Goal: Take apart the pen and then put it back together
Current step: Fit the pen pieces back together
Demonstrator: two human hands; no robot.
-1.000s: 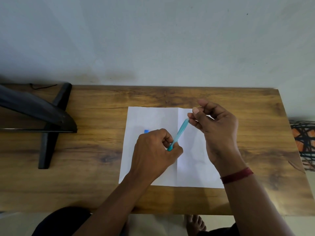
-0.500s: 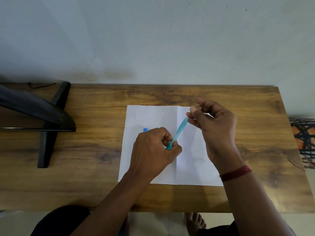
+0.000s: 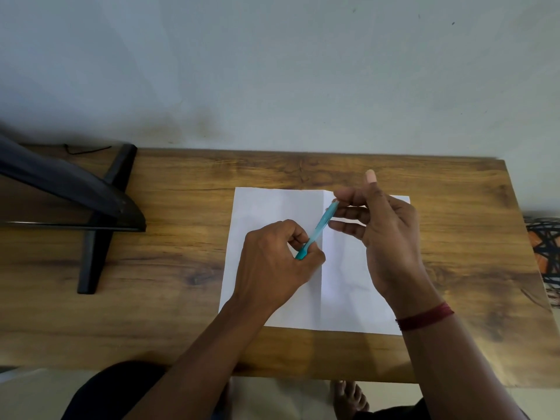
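Now | left of the paper (image 3: 348, 301): black stand (image 3: 91, 244), cut off by the frame | over the paper: my left hand (image 3: 272, 271) grips the pen (image 3: 319, 230) by its lower end, tip hidden | pen slants up-right above the paper's fold | my right hand (image 3: 388, 237) meets its top; pinching or only touching, I cannot tell.

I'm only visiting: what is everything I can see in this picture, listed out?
pen: one, teal, slanting above the paper, between both hands
paper: one sheet, white, creased, on the table's middle
table: one, brown wood, against the wall
monitor: one, black, on its stand, table's left end
cable: one, black, behind the stand
woven object: one, black and orange, right edge
wrist thread: one, dark red, right wrist
foot: one, bare, below the table's near edge
left hand: grips the pen's lower end
right hand: pinches the pen's upper end
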